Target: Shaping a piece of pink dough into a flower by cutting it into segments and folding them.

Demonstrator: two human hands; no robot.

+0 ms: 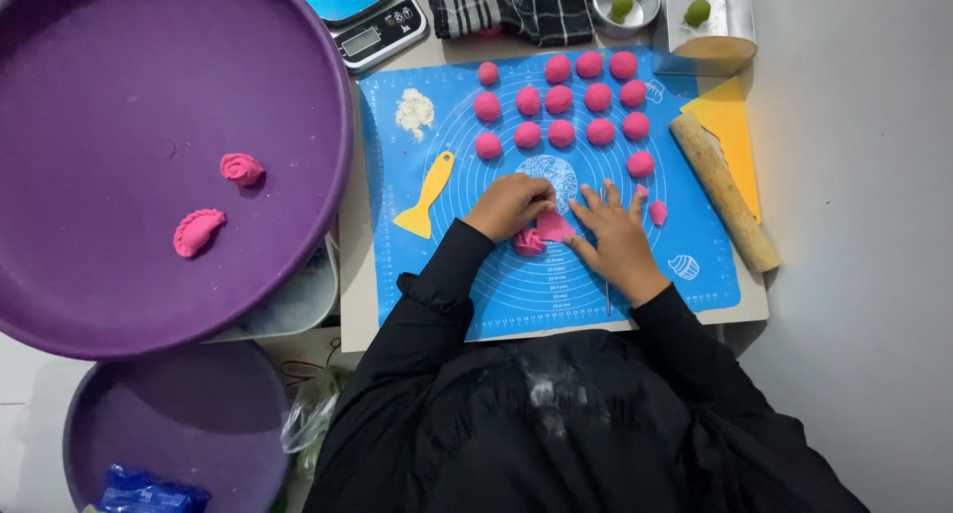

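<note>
- While we lean over the blue mat, our left hand curls its fingers around a piece of pink dough, pinching its edge.
- Our right hand lies flat with fingers spread, pressing the same dough from the other side.
- Rows of pink dough balls sit further up the mat, with a yellow scraper to the left and a wooden rolling pin to the right.
- On the purple tray rest a pink rose shape and a crimped dumpling.
</note>
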